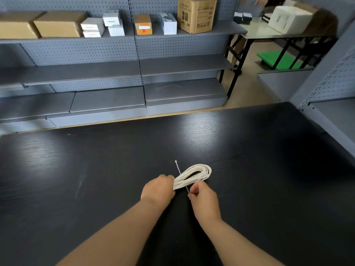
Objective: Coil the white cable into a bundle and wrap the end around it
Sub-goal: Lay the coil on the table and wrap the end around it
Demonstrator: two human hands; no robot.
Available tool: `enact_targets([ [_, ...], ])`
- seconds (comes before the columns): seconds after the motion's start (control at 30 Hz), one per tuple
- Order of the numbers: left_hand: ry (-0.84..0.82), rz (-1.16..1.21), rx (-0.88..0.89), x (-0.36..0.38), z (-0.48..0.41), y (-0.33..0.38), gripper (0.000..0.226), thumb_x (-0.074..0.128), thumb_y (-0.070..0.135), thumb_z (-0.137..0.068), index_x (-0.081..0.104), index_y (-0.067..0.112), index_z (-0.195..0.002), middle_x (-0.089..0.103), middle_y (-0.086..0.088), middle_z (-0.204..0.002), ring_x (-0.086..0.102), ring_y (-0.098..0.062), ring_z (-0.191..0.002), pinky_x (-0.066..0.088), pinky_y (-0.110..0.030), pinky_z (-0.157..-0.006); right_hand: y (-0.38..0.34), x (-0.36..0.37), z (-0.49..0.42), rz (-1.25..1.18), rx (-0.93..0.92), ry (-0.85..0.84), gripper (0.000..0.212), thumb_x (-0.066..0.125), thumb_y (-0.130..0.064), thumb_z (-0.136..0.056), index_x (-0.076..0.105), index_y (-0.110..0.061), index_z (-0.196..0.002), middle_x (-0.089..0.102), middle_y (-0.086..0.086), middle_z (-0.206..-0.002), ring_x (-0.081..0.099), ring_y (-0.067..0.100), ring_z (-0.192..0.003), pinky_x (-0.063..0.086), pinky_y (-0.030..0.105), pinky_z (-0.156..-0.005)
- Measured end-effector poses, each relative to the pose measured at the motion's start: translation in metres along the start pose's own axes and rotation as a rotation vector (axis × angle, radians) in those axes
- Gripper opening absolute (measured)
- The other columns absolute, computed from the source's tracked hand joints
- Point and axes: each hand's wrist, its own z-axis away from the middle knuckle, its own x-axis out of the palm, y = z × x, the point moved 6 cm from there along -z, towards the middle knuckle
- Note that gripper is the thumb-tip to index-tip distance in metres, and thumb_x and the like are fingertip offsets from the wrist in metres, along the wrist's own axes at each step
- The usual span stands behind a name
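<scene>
Two bare forearms rising from the bottom edge toward the lower centre of the frame. Left hand (158, 189) fisted around the near end of the white cable (194, 175), fingers curled tight and pressed together, probably to keep the loops stacked. Right hand (201, 194) just right of it, thumb and forefinger pinching the near end of a thin white strand (179, 172), apparently the cable's free end, though too fine to tell for sure. Strand running up and left from that pinch, crossing the bundle close to the left fist and poking out past it, likely lined up to begin the wrap at the gripped neck. Coil itself already formed: a flattened oval of several loops fanning up and right from the fist, lying on or just over the black table (96, 169). Beyond, in the upper half, grey pegboard shelves (86, 72), cardboard boxes (59, 24) along the top row.
</scene>
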Motion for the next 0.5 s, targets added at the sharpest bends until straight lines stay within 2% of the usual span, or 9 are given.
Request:
enact_targets([
  [0.1, -0.023, -0.006, -0.003, 0.002, -0.001, 0.001, 0.022, 0.048, 0.023, -0.092, 0.05, 0.012, -0.11, 0.056, -0.008, -0.108, 0.059, -0.028, -0.096, 0.044, -0.033, -0.072, 0.002, 0.0, 0.001, -0.033, -0.014, -0.017, 0.015, 0.059, -0.007, -0.086, 0.054, -0.017, -0.077, 0.059, -0.006, -0.079, 0.055, 0.008, -0.071, 0.045, 0.019, -0.064],
  [0.27, -0.034, -0.031, -0.01, 0.004, -0.003, 0.0, 0.022, 0.045, 0.02, -0.092, 0.05, 0.012, -0.112, 0.056, -0.007, -0.11, 0.059, -0.028, -0.097, 0.043, -0.033, -0.071, 0.003, -0.001, 0.001, -0.149, -0.053, -0.079, 0.024, 0.061, -0.004, -0.082, 0.054, -0.023, -0.069, 0.06, -0.009, -0.074, 0.052, 0.001, -0.064, 0.038, 0.01, -0.057],
  [0.33, -0.034, -0.027, -0.011, 0.005, -0.003, 0.0, 0.023, 0.045, 0.02, -0.092, 0.05, 0.013, -0.114, 0.056, -0.007, -0.111, 0.059, -0.028, -0.098, 0.044, -0.034, -0.072, 0.002, 0.0, 0.001, -0.208, -0.047, -0.109, 0.025, 0.062, -0.004, -0.082, 0.055, -0.024, -0.068, 0.06, -0.009, -0.072, 0.053, 0.001, -0.065, 0.04, 0.008, -0.059],
  [0.37, -0.034, -0.027, -0.011, 0.005, -0.003, 0.0, 0.025, 0.045, 0.02, -0.092, 0.05, 0.013, -0.115, 0.056, -0.007, -0.112, 0.059, -0.028, -0.099, 0.045, -0.034, -0.073, 0.003, 0.002, 0.001, -0.253, -0.033, -0.129, 0.024, 0.061, -0.003, -0.082, 0.056, -0.024, -0.069, 0.061, -0.008, -0.073, 0.055, 0.002, -0.067, 0.043, 0.01, -0.063],
  [0.43, -0.035, -0.033, -0.014, 0.006, -0.004, 0.0, 0.026, 0.045, 0.02, -0.092, 0.049, 0.014, -0.117, 0.056, -0.007, -0.113, 0.059, -0.028, -0.099, 0.046, -0.035, -0.075, 0.005, 0.006, 0.003, -0.363, 0.012, -0.166, 0.023, 0.061, -0.001, -0.081, 0.058, -0.022, -0.073, 0.065, -0.002, -0.077, 0.06, 0.008, -0.072, 0.051, 0.022, -0.073],
  [0.5, -0.036, -0.039, -0.016, 0.006, -0.004, 0.001, 0.027, 0.045, 0.02, -0.092, 0.049, 0.013, -0.118, 0.056, -0.007, -0.113, 0.059, -0.028, -0.1, 0.045, -0.034, -0.076, 0.007, 0.01, 0.005, -0.437, 0.047, -0.188, 0.023, 0.062, 0.002, -0.08, 0.06, -0.02, -0.076, 0.067, 0.002, -0.081, 0.062, 0.012, -0.075, 0.053, 0.028, -0.076],
])
